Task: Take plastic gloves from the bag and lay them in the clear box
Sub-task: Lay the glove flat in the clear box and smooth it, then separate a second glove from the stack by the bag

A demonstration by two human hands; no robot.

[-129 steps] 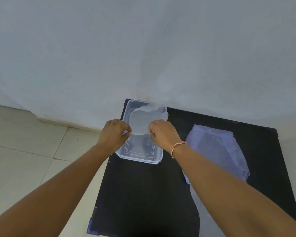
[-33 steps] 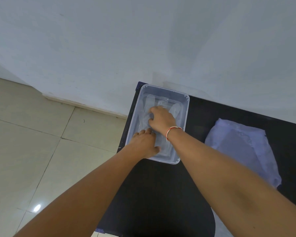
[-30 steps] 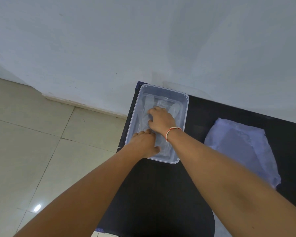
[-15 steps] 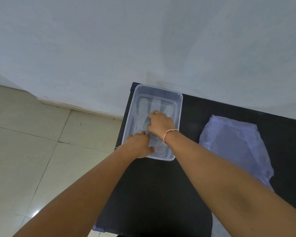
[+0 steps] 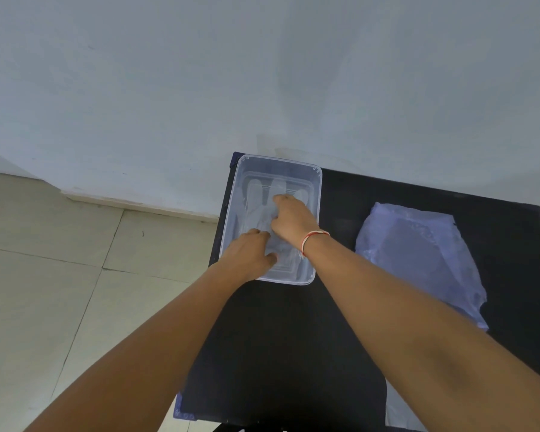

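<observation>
A clear box (image 5: 320, 194) stands at the far left corner of the black table (image 5: 287, 338). Thin see-through plastic gloves (image 5: 255, 198) lie flat inside it, fingers pointing toward the wall. Both hands are down in the box. My right hand (image 5: 291, 220), with a red-and-white wrist band, has its fingers curled on the middle of the top glove. My left hand (image 5: 249, 256) grips that glove's near end at the box's front left. The pale plastic bag (image 5: 418, 254) lies flat to the right, apart from both hands.
A white wall (image 5: 262, 73) rises straight behind the table. Tiled floor (image 5: 60, 275) drops away past the table's left edge, close beside the box. Dark tabletop lies between the box and the bag.
4.3 s ago both hands held a glove above the box; now it lies inside with both hands pressed on it. Over the last second the hands have barely moved.
</observation>
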